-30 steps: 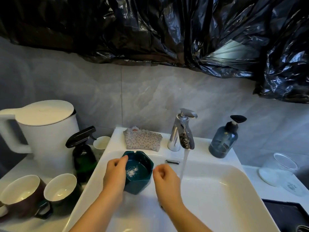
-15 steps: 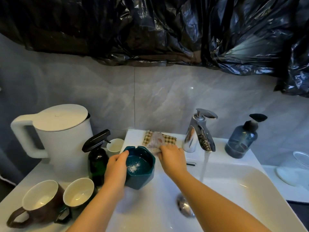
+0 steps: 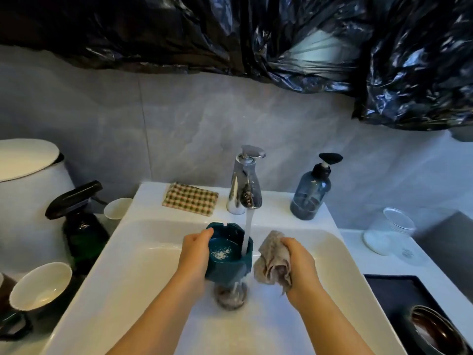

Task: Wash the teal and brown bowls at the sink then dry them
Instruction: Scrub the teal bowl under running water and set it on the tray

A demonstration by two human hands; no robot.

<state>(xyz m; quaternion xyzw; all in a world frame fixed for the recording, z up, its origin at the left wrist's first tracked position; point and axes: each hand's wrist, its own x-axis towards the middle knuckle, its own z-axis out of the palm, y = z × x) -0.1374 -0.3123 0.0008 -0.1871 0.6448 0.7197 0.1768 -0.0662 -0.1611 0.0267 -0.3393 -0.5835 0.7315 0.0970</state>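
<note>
Your left hand (image 3: 195, 254) is gripping the notched teal bowl (image 3: 227, 266) over the sink (image 3: 128, 265), water (image 3: 248, 226) streaming in beside white grains (image 3: 220, 253). Your right hand (image 3: 300, 263) is clutching a crumpled cloth (image 3: 271, 260) in curled fingers (image 3: 290, 243).

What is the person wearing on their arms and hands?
Nothing that shows. The left hand and right hand are bare, with no gloves, rings or bracelets in view. The forearms are bare down to the picture's edge, so no sleeves appear.
</note>
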